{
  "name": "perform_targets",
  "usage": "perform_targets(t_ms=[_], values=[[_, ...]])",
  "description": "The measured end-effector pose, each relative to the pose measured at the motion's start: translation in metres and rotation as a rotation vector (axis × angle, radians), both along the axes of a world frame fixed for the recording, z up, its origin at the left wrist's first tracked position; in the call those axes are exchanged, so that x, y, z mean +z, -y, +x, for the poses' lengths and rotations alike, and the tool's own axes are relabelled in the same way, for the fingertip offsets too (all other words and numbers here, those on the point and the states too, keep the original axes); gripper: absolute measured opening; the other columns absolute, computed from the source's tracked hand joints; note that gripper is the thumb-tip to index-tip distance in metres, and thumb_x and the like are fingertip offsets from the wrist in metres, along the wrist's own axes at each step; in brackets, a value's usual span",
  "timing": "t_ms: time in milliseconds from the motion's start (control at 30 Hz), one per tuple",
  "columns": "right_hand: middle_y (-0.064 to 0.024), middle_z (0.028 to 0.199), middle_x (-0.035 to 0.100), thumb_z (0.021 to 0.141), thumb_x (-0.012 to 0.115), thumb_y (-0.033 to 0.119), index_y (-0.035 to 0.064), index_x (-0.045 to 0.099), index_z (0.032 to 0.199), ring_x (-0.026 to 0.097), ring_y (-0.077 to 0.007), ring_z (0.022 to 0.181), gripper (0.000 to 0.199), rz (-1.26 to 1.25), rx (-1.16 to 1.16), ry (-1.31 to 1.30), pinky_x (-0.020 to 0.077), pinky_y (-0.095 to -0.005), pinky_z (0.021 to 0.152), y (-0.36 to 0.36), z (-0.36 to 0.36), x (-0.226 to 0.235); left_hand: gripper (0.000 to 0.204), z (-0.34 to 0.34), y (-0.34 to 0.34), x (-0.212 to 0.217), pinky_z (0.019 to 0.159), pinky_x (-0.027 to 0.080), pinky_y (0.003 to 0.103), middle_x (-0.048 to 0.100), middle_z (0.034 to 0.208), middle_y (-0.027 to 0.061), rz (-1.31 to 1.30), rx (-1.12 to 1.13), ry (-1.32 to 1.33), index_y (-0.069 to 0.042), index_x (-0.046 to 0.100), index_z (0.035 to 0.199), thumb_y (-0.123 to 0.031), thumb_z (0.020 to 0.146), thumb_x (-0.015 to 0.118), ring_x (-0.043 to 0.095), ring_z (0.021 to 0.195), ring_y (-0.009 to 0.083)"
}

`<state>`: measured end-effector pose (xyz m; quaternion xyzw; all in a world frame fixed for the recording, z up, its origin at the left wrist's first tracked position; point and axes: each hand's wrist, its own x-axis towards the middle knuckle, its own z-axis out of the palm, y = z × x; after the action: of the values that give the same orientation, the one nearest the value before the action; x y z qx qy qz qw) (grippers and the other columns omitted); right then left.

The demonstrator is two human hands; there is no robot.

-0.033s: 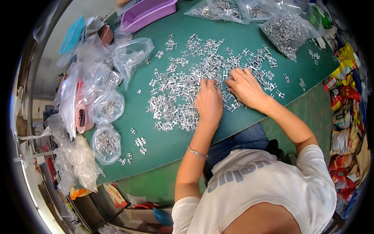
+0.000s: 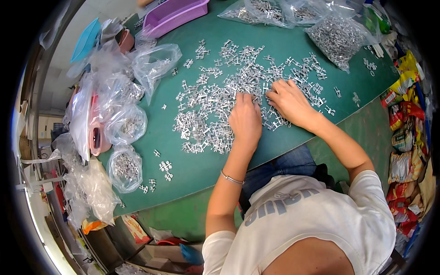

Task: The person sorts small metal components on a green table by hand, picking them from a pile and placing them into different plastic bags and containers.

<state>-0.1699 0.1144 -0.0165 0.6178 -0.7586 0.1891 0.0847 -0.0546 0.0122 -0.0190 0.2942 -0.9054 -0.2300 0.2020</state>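
A wide heap of small silvery metal parts (image 2: 206, 107), shaped like little H pieces with rings, spreads over the green table (image 2: 183, 176). My left hand (image 2: 246, 118) rests at the near edge of the heap, its fingers curled down and pressed together. To its right, my right hand (image 2: 289, 101) reaches into the parts with bent fingers, the thumb side facing my left hand. A small gap with loose parts separates the two hands. Both sets of fingertips are partly hidden, so whatever they pinch cannot be made out.
Clear bags of metal parts (image 2: 337, 41) lie at the far right. Along the left edge stand plastic-lined tubs (image 2: 124, 169), a pink container (image 2: 97, 140) and crumpled plastic (image 2: 98, 192). A purple tray (image 2: 174, 18) sits at the back. Colourful sacks (image 2: 403, 137) line the right side.
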Motion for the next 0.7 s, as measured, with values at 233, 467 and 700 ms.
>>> perform_targets(t_ms=[233, 467, 700], values=[[-0.0117, 0.081, 0.058, 0.084, 0.048, 0.008, -0.0041, 0.059, 0.094, 0.05, -0.0166, 0.064, 0.02, -0.372, -0.115, 0.753, 0.0398, -0.031, 0.055, -0.007, -0.029, 0.005, 0.007, 0.012, 0.019, -0.008, 0.055, 0.045, 0.036, 0.06, 0.077, 0.0114, 0.104, 0.025, -0.42, 0.0, 0.06, 0.079, -0.005, 0.074, 0.059, 0.058, 0.06, 0.0259], [-0.0036, 0.069, 0.05, 0.085, 0.052, 0.014, -0.0032, 0.055, 0.098, 0.042, -0.0099, 0.054, 0.022, -0.459, 0.07, 2.263, 0.0293, -0.0217, 0.04, -0.014, -0.025, 0.013, 0.016, 0.035, 0.028, 0.003, 0.043, 0.039, 0.02, 0.056, 0.066, 0.0027, 1.129, 0.166, -0.582, 0.003, 0.063, 0.091, -0.009, 0.081, 0.06, 0.049, 0.051, 0.0067], [-0.0024, 0.052, 0.042, 0.08, 0.061, 0.017, 0.0038, 0.059, 0.103, 0.04, -0.0135, 0.044, 0.027, -0.144, -0.094, 0.841, 0.0339, -0.0263, 0.042, 0.013, 0.0, 0.015, 0.014, 0.051, 0.024, 0.006, 0.04, 0.039, 0.018, 0.055, 0.062, 0.0016, 0.97, 0.282, -0.559, 0.003, 0.064, 0.085, -0.01, 0.08, 0.062, 0.047, 0.049, 0.0047]])
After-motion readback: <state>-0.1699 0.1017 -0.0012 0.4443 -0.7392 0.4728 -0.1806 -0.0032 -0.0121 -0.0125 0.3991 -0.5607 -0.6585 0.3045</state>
